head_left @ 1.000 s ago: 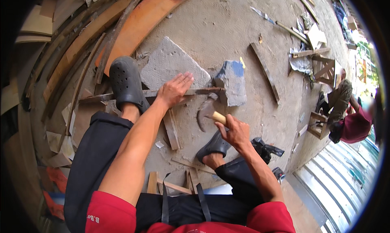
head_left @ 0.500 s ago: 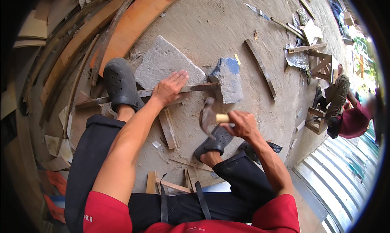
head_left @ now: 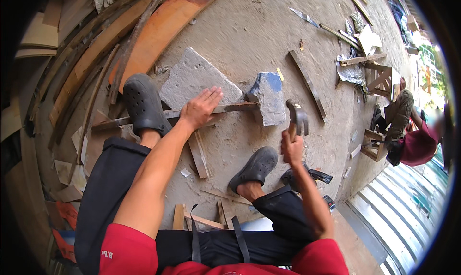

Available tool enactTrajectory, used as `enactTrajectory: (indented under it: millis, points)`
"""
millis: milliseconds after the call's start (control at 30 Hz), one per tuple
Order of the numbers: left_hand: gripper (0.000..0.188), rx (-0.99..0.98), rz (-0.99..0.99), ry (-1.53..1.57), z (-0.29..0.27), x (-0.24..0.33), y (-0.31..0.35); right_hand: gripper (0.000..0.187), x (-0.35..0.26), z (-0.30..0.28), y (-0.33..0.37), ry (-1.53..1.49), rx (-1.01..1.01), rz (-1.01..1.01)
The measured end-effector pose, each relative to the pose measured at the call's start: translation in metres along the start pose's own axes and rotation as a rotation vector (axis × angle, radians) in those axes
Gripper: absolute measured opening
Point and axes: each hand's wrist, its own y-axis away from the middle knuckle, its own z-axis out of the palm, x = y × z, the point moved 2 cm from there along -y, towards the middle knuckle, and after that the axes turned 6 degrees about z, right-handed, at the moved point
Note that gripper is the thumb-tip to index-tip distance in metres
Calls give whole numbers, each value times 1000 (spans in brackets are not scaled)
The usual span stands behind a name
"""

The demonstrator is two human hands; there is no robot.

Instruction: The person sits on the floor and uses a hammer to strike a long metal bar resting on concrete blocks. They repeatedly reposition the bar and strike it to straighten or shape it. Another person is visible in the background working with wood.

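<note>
My left hand [head_left: 200, 107] lies with its fingers stretched out across a narrow wooden strip [head_left: 235, 107], the fingertips reaching over a grey concrete slab [head_left: 197, 78]. The strip's right end meets a smaller concrete block [head_left: 270, 104] with a blue patch. Toward its left end, the strip passes by my left clog [head_left: 142, 102]. My right hand [head_left: 292, 149] is closed around the handle of a claw hammer [head_left: 299, 117]. The hammer is raised, its head to the right of the small block and apart from the strip.
Curved wooden boards [head_left: 158, 28] lean at the left. A loose wooden bar [head_left: 307, 85] lies on the floor, with a knife [head_left: 303, 16] beyond it. Wood offcuts [head_left: 199, 155] lie between my feet. Another person [head_left: 415, 140] sits at the far right beside corrugated metal sheets [head_left: 398, 212].
My right hand has swung the hammer to the right, away from the strip, turning its head upward. My left hand stays on the strip.
</note>
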Motion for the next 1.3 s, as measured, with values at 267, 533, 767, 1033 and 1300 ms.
enactTrajectory:
  millis: [267, 533, 767, 1033, 1300]
  points:
    - [71, -124, 158, 12, -23, -7, -9, 39, -8, 162, 75, -992, 24, 415]
    - [74, -170, 165, -31, -14, -6, -9, 29, -57, 182, 14, -1109, 55, 261]
    - [75, -161, 145, -47, -14, -9, -5, 28, -42, 176, 48, -987, 120, 156]
    - [76, -127, 122, -7, -14, -9, -6, 34, -51, 200, 37, -1288, 20, 368]
    - [76, -74, 125, 24, -12, -11, -3, 29, -62, 216, 50, -1335, 56, 268]
